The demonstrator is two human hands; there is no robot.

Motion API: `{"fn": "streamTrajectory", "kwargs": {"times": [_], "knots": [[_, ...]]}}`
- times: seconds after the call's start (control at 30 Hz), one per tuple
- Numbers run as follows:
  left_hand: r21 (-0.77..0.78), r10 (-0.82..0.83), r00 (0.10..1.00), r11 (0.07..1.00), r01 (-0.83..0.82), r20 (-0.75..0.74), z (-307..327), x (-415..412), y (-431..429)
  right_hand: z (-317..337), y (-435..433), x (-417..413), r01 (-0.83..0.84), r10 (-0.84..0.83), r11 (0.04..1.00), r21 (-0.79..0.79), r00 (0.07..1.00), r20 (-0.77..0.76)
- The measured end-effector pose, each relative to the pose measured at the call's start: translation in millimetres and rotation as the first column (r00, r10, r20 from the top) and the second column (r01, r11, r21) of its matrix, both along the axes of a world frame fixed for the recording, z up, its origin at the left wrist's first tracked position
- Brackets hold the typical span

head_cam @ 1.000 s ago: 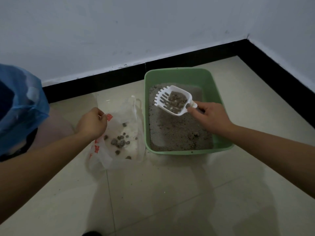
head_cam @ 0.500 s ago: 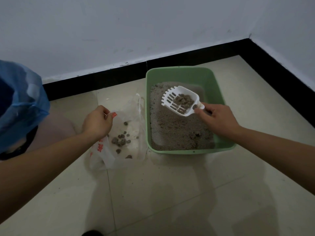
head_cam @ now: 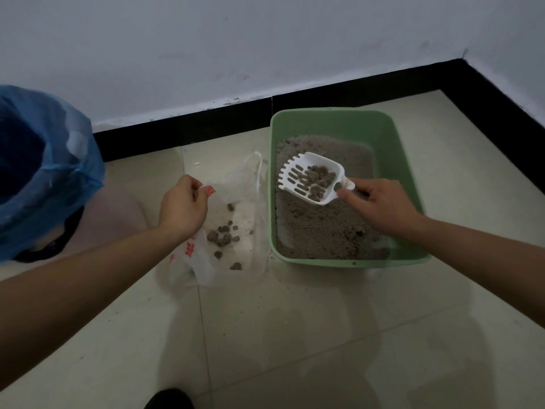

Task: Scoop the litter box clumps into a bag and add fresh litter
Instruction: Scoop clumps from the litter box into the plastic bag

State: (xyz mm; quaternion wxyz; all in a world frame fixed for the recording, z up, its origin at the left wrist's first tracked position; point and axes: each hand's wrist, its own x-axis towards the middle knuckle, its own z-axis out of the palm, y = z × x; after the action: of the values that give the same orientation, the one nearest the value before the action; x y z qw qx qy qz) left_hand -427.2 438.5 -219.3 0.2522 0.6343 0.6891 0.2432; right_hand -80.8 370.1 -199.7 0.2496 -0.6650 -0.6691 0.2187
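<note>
A green litter box [head_cam: 404, 160] with grey litter stands on the tiled floor near the wall. My right hand [head_cam: 380, 206] grips the handle of a white slotted scoop [head_cam: 298, 175], held level above the litter and loaded with several dark clumps [head_cam: 318, 180]. Just left of the box lies a clear plastic bag [head_cam: 244, 184] with red print, several clumps [head_cam: 222, 236] lying in it. My left hand [head_cam: 182, 206] pinches the bag's upper edge and holds it open.
A bin lined with a blue plastic bag [head_cam: 50, 178] stands at the far left. A black skirting board [head_cam: 182, 129] runs along the white wall and turns the corner at the right. Pale floor tiles [head_cam: 295, 335] stretch toward me.
The scoop with its clumps has stayed above the litter box while fine litter sifted out. My left hand keeps hold of the bag edge. The view has shifted slightly.
</note>
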Motion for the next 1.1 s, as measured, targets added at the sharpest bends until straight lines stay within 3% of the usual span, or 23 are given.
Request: {"fn": "streamTrajectory", "kwargs": {"times": [0.17,0.37,0.47,0.6,0.67,0.73,0.83,1.0,1.07,1.1], "knots": [[-0.007,0.024,1.000,1.000,-0.024,0.016,1.1,-2.1,0.3,9.1,12.0,-29.3,-0.105,0.105,0.992,-0.075,0.994,-0.010],[0.004,0.030,1.000,1.000,-0.030,-0.009,-3.6,-5.2,2.1,34.3,40.2,-94.5,-0.240,0.332,0.924,-0.299,0.889,0.313],[0.000,0.029,1.000,1.000,-0.029,-0.007,-5.7,-4.9,3.4,43.2,45.9,-137.1,-0.265,0.405,0.912,-0.314,0.704,0.584],[-0.008,0.033,0.999,0.999,-0.033,-0.013,-8.4,-5.3,3.9,47.1,39.2,-172.1,-0.520,0.443,0.821,-0.237,0.316,0.839],[-0.005,0.049,0.999,0.999,-0.049,-0.004,-9.3,-6.5,3.6,43.4,40.6,-171.5,-0.619,0.443,0.750,-0.233,0.209,0.872],[-0.004,0.071,0.997,0.997,-0.071,0.015,-10.5,-8.2,4.1,34.8,43.0,-164.3,-0.655,0.420,0.725,-0.215,0.173,0.891],[0.005,0.081,0.997,0.997,-0.081,0.019,-11.6,-10.1,4.8,25.2,42.8,-148.6,-0.624,0.459,0.750,-0.219,0.253,0.852],[0.010,0.061,0.998,0.998,-0.061,0.006,-12.3,-10.6,8.4,43.8,41.2,-100.5,-0.435,0.352,0.900,-0.045,0.660,0.663],[0.043,0.032,0.993,0.999,-0.027,-0.117,-13.5,-10.0,8.0,55.9,41.9,-69.5,-0.279,0.222,0.960,0.011,0.787,0.575],[0.087,-0.005,0.973,0.996,0.026,-0.229,-14.7,-8.9,7.3,59.8,44.1,-52.2,-0.206,0.157,0.978,0.016,0.791,0.591]]}}
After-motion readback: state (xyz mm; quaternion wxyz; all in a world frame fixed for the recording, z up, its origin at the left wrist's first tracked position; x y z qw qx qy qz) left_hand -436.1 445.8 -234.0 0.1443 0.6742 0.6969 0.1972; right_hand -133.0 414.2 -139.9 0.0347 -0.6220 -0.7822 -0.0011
